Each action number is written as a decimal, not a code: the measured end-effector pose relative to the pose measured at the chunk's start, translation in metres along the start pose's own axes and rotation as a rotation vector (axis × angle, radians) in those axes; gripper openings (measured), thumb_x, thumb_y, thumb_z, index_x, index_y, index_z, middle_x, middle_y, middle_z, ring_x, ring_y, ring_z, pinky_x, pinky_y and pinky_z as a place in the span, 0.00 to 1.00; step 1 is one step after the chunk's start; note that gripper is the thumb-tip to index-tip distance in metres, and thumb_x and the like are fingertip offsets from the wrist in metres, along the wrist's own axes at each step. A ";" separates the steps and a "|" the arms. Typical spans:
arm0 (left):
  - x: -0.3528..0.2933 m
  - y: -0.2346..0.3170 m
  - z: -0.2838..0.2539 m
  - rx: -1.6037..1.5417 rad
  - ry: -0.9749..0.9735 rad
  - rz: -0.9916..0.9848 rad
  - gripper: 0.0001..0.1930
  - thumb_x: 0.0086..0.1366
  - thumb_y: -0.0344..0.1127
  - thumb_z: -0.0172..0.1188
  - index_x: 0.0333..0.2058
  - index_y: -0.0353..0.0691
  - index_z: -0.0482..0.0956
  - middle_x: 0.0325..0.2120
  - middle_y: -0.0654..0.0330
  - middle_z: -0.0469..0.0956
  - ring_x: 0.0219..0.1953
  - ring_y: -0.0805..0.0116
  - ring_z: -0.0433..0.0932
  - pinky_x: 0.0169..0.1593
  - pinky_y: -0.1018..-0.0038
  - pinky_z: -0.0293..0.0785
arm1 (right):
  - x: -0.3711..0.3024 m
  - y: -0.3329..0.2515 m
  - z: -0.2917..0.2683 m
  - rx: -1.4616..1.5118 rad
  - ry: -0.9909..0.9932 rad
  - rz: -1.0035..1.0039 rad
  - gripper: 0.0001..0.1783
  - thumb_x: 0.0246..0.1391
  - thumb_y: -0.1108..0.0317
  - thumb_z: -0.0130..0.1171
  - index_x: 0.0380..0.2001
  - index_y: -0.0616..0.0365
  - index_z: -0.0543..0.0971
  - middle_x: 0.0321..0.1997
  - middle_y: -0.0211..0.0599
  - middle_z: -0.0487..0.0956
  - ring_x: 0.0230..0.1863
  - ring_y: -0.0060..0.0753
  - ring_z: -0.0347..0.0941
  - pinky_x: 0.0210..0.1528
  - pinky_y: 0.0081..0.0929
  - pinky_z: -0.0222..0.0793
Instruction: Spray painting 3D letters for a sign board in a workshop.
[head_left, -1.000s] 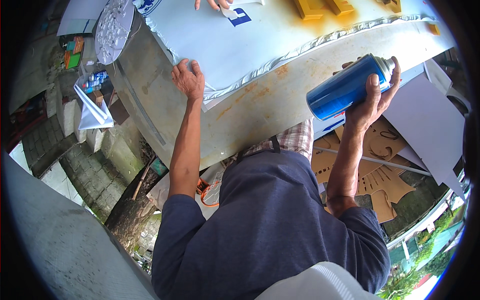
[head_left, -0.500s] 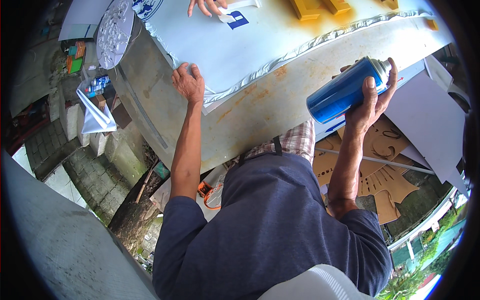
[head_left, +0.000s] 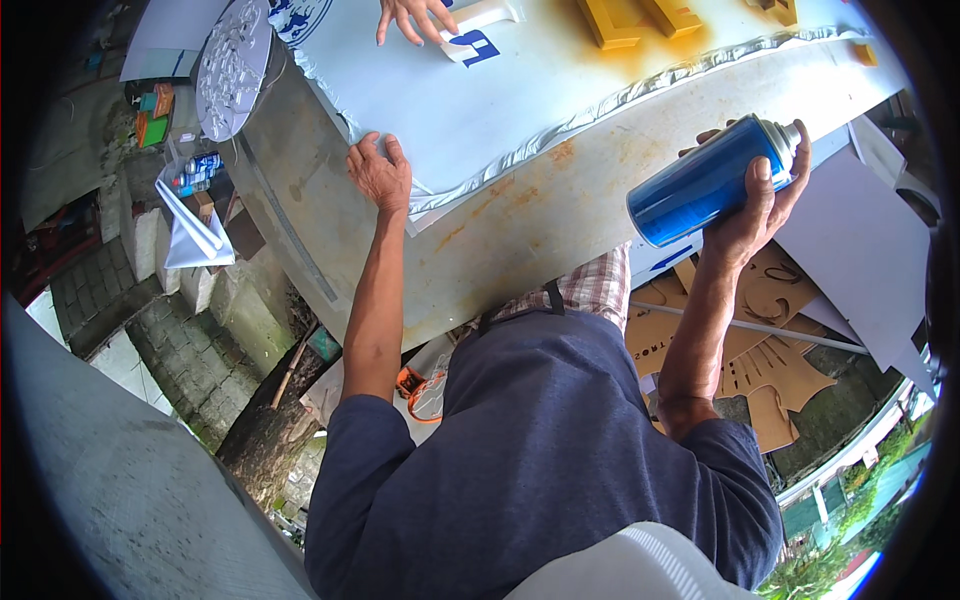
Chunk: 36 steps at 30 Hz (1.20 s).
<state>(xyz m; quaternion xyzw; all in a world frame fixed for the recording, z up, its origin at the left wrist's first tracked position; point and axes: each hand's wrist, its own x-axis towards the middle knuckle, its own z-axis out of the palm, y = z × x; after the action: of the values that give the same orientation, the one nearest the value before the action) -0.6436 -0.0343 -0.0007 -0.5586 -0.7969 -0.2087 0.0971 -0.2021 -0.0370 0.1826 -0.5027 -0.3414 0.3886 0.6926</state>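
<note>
My right hand (head_left: 752, 205) is wrapped round a blue spray can (head_left: 695, 190), raised above the table's near edge. The can lies tilted, its silver top end pointing up and to the right. My left hand (head_left: 380, 172) rests with fingers apart on the near left corner of a white sheet (head_left: 420, 110) with a crinkled edge. Beyond it, at the top, another person's hand (head_left: 410, 20) reaches in beside a white letter-shaped piece (head_left: 487, 14). A dark blue printed mark (head_left: 480, 46) shows on the sheet next to that piece.
Yellow letter-shaped pieces (head_left: 612, 28) stand on the sheet amid orange overspray. A metal table (head_left: 480, 215) carries the sheet. White boards (head_left: 850, 230) and brown cut-out panels (head_left: 760, 350) lie at the right. Cans (head_left: 200, 165) stand to the left, below a round white cut-out panel (head_left: 228, 75).
My right hand has shifted slightly right with the spray can. The other person's hand has come a little nearer, down into view. My left hand stays at the sheet's corner.
</note>
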 end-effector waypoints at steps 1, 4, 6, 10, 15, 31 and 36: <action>0.000 0.000 0.000 0.000 0.025 0.012 0.15 0.65 0.47 0.60 0.44 0.45 0.78 0.41 0.54 0.75 0.47 0.50 0.73 0.48 0.54 0.68 | 0.002 -0.001 0.000 -0.019 0.000 -0.015 0.47 0.53 0.55 0.70 0.71 0.53 0.57 0.49 0.58 0.78 0.39 0.53 0.83 0.43 0.47 0.84; -0.001 0.000 0.000 -0.002 0.009 0.000 0.15 0.66 0.48 0.60 0.44 0.45 0.78 0.41 0.54 0.75 0.47 0.50 0.73 0.48 0.54 0.68 | 0.002 0.001 -0.001 -0.063 -0.022 -0.042 0.45 0.57 0.54 0.64 0.71 0.53 0.54 0.48 0.62 0.79 0.39 0.57 0.83 0.37 0.55 0.86; 0.000 0.000 0.000 -0.002 -0.006 -0.012 0.15 0.66 0.47 0.60 0.44 0.45 0.78 0.41 0.54 0.75 0.47 0.50 0.73 0.48 0.54 0.68 | -0.001 0.006 -0.003 -0.045 -0.002 -0.020 0.46 0.55 0.54 0.67 0.71 0.53 0.56 0.48 0.60 0.79 0.39 0.56 0.83 0.40 0.51 0.85; -0.001 0.000 0.000 -0.003 0.008 0.009 0.15 0.66 0.47 0.60 0.44 0.46 0.77 0.42 0.54 0.75 0.47 0.50 0.73 0.48 0.54 0.68 | 0.000 0.008 -0.003 0.032 -0.063 0.015 0.48 0.53 0.52 0.69 0.71 0.53 0.57 0.48 0.58 0.79 0.40 0.55 0.83 0.44 0.48 0.84; -0.001 -0.001 0.000 -0.006 0.001 0.013 0.15 0.66 0.46 0.60 0.45 0.45 0.78 0.41 0.54 0.75 0.48 0.50 0.73 0.48 0.54 0.68 | 0.023 -0.027 0.016 0.140 0.137 -0.005 0.35 0.60 0.47 0.57 0.63 0.58 0.65 0.48 0.60 0.78 0.46 0.56 0.82 0.41 0.50 0.85; -0.001 0.005 -0.003 0.012 0.003 0.005 0.14 0.66 0.46 0.60 0.44 0.44 0.78 0.41 0.53 0.76 0.47 0.50 0.73 0.50 0.54 0.68 | -0.001 -0.012 -0.004 0.328 -0.134 0.081 0.45 0.58 0.50 0.60 0.72 0.50 0.52 0.47 0.63 0.77 0.41 0.55 0.82 0.38 0.53 0.86; -0.001 0.002 -0.002 0.026 -0.016 0.013 0.14 0.66 0.46 0.60 0.45 0.44 0.78 0.41 0.53 0.76 0.47 0.50 0.73 0.49 0.54 0.68 | 0.000 -0.015 -0.009 0.184 -0.136 0.005 0.46 0.57 0.53 0.62 0.71 0.53 0.52 0.48 0.63 0.77 0.41 0.57 0.82 0.38 0.55 0.86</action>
<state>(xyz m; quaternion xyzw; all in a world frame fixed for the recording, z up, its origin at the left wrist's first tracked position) -0.6415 -0.0349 0.0012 -0.5641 -0.7967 -0.1930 0.0993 -0.1912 -0.0436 0.1948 -0.4103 -0.3492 0.4534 0.7100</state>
